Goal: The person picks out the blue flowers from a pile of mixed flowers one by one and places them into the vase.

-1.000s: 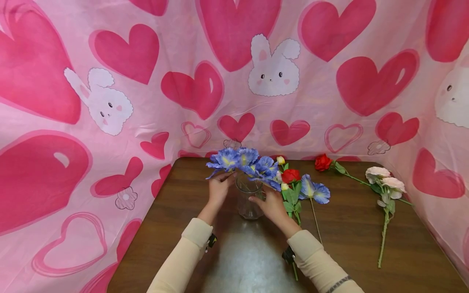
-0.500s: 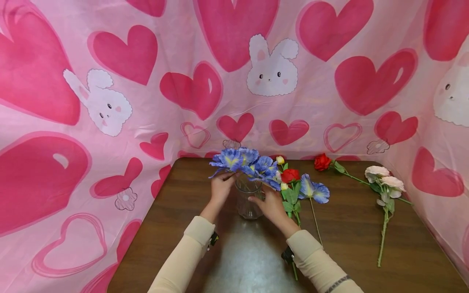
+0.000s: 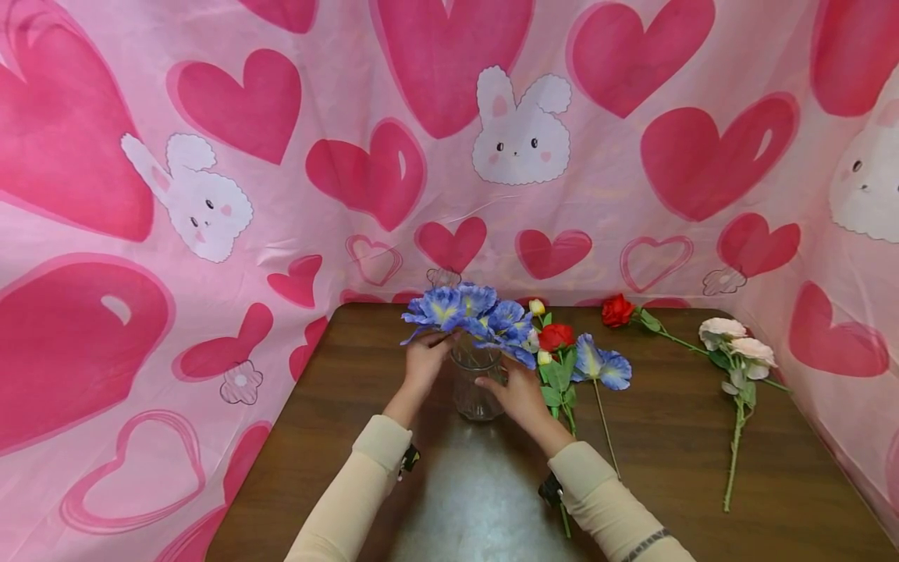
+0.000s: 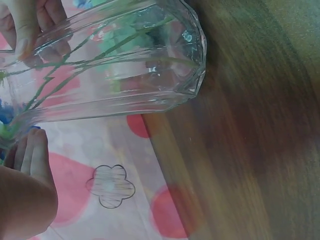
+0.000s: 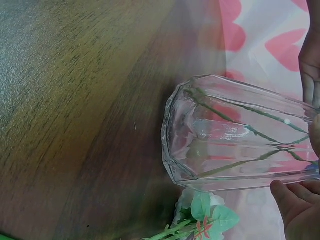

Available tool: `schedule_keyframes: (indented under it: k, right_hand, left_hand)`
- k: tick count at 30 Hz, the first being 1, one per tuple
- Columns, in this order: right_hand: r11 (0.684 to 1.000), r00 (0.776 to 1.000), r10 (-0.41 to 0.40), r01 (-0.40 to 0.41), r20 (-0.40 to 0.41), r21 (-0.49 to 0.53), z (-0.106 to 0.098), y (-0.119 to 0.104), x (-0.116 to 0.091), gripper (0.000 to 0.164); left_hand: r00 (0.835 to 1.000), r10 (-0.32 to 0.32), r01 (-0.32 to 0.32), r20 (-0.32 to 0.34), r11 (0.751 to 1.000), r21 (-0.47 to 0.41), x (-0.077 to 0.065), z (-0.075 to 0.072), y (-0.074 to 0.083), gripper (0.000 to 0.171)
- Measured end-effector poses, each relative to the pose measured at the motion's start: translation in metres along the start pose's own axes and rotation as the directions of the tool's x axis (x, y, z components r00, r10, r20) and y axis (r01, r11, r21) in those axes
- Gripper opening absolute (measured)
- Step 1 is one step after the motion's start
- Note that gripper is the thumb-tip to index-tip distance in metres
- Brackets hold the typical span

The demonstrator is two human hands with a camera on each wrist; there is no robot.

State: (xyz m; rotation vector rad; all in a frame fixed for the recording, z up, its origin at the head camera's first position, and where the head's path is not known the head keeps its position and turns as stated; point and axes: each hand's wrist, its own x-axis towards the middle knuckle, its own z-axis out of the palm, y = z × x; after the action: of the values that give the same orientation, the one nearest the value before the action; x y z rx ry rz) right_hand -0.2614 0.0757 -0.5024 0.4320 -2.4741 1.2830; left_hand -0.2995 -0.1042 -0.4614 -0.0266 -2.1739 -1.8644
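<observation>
In the head view, a clear faceted glass vase (image 3: 477,398) stands on the table. Several blue irises (image 3: 509,320) with yellow centres lean out over its rim, and their thin green stems (image 4: 82,75) cross inside the glass. My right hand (image 3: 523,394) grips the vase at its right side, thumb across the front. To the left, my left hand (image 3: 424,365) reaches up to the rim and pinches a blue iris (image 3: 441,307) just below its bloom. The petals partly cover those fingertips.
Right of the vase lie a red rose (image 3: 557,337) with yellow buds and another blue iris (image 3: 602,365). Farther right are a second red rose (image 3: 618,311) and pale pink roses (image 3: 751,351). A heart-and-rabbit cloth (image 3: 520,156) hangs around the wooden table (image 3: 674,468).
My left hand has shifted slightly right, and the leftmost blue iris has moved the same way with it. The right hand and the vase keep their places.
</observation>
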Motion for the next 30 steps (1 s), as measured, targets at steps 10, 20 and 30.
schedule_keyframes:
  k: [10,20,30]
  right_hand:
    - [0.999,1.0,0.025,-0.025,0.008,0.037,0.001,0.0,-0.001,0.06]
    - [0.995,1.0,0.023,-0.024,0.008,0.102,0.0,-0.001,0.0,0.061]
    - [0.995,1.0,-0.001,0.0,0.011,0.095,0.0,-0.001,0.0,0.062]
  left_hand:
    - [0.993,-0.112,0.117,0.038,0.979,-0.165,-0.006,-0.004,-0.005,0.024]
    - [0.981,-0.164,0.188,0.108,0.94,-0.284,-0.01,-0.008,-0.01,0.038]
    - [0.98,-0.138,0.177,0.143,0.934,-0.311,-0.015,-0.013,-0.014,0.043]
